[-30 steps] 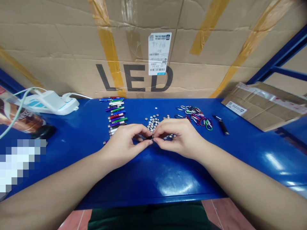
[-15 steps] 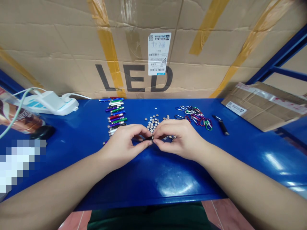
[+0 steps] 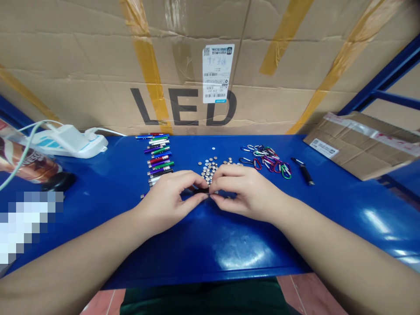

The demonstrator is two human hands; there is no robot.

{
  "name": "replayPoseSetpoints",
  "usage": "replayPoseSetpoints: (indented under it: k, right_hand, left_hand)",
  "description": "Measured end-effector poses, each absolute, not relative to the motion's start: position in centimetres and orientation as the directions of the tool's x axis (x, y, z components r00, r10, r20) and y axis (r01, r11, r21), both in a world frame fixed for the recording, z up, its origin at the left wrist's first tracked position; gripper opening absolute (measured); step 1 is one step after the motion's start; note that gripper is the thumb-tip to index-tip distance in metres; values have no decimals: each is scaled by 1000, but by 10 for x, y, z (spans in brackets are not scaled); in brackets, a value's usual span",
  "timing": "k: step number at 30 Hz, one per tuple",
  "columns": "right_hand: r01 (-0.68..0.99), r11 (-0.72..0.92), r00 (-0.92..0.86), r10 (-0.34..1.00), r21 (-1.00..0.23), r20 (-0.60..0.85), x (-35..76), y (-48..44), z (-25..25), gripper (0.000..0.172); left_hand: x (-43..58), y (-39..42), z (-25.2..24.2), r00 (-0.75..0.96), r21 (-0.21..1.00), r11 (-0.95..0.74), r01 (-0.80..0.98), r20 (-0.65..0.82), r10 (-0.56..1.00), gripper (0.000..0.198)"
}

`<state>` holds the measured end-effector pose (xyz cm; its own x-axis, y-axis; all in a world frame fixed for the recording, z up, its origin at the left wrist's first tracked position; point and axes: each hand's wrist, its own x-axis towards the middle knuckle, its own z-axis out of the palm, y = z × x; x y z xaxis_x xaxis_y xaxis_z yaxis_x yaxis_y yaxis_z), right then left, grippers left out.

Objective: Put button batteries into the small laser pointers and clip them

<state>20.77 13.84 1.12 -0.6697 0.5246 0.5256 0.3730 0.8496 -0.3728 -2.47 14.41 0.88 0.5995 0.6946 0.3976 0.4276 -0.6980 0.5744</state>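
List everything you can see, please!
Large cardboard box lettered LED: one, brown, back
Oblong cardboard box: one, brown, right
Metal frame bars: several, blue, both sides
Plastic power strip: one, white, left
Thin cables: several, pale, left
Rounded plastic bottle: one, brown, left
Slim metallic tubes: over ten, mixed colours, centre left
Round metallic discs: many, silver, middle
Looped metallic clips: several, mixed colours, centre right
Slim-handled tool: one, black, right
Smooth table: one, blue, middle
Floor tiles: several, reddish, bottom
Cloth: one, dark green, bottom
Slender thing: one, dark, centre
Left hand: one, holding slender thing
Right hand: one, at its end
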Motion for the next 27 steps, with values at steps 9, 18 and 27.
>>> replayPoseSetpoints:
  k: [9,18,27]
  right_hand:
    - [442,806,-604,592,-393,533,220,142,20,8]
    - [799,553,-503,830,-237,241,239,161,5,13]
    - [881,441,-421,896,-173,142,218,158,10,12]
  left_hand:
    - [-29,146,9,585,617,-675,405,393,710,8]
    - [-31,147,8,574,607,-660,442,374,728,7]
    - [-29,149,6,601,578,-644,500,304,739,9]
